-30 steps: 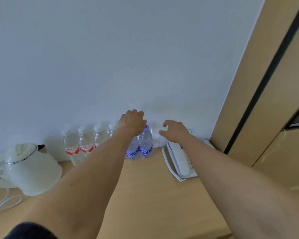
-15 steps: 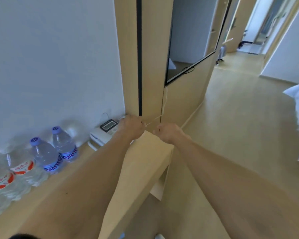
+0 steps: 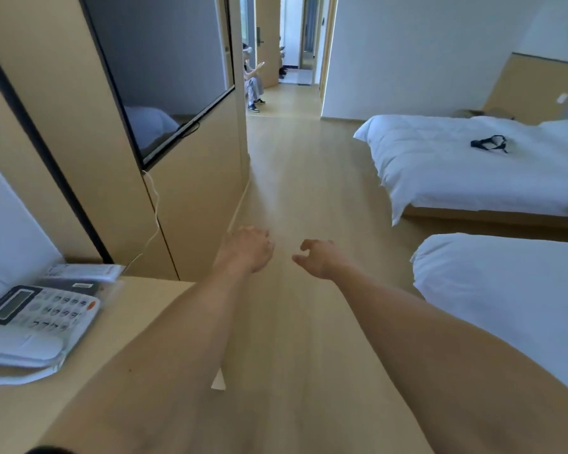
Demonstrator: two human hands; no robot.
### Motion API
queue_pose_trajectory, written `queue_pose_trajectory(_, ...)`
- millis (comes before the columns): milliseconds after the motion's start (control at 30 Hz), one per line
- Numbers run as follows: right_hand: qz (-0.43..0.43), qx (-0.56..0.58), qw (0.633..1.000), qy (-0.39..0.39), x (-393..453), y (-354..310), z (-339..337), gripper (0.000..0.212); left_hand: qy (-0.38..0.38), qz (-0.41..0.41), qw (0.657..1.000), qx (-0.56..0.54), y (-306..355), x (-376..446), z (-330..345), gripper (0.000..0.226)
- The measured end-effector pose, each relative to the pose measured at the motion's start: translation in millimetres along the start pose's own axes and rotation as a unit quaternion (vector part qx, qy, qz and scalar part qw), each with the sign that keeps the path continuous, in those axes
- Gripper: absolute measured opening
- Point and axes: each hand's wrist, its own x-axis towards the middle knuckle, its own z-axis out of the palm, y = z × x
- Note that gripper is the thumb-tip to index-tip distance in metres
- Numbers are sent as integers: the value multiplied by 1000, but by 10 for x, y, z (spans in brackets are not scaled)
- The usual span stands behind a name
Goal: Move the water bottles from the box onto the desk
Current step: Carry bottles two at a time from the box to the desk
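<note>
Hands were both extended forward over the wooden floor (image 3: 295, 178), empty. Left hand (image 3: 248, 249) was seen from the back with its fingers curled loosely under and nothing held in them. Right hand (image 3: 320, 258) was close beside it, not touching, with fingers hooked loosely and thumb pointing toward the left hand; it also held nothing.

Water bottles and box were out of the view, so their position could not be told. Desk (image 3: 138, 309) occupied the lower left corner, under the left forearm. A white telephone (image 3: 33, 326) with keypad and display lay on the desk at the left edge, and a stack of papers (image 3: 86, 271) lay just behind it against the wall.

A dark television screen (image 3: 164, 70) was mounted on the wooden panel to the left, a white cable hanging below it. Two beds with white covers (image 3: 473, 165) stood to the right; a small black item (image 3: 489, 143) lay on the farther bed. A seated person (image 3: 254, 83) was visible in the doorway beyond.
</note>
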Motion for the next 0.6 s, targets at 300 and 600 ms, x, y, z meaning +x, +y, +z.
queue_pose_trajectory(300,83,25,996,17,126,1455,-562,54,-15,48,998,38,1465,665,273,46)
queue_pose_trajectory(600,101,20,995,12,402,2424,-853,54,-24,44,997,59,2277,1221,405,48)
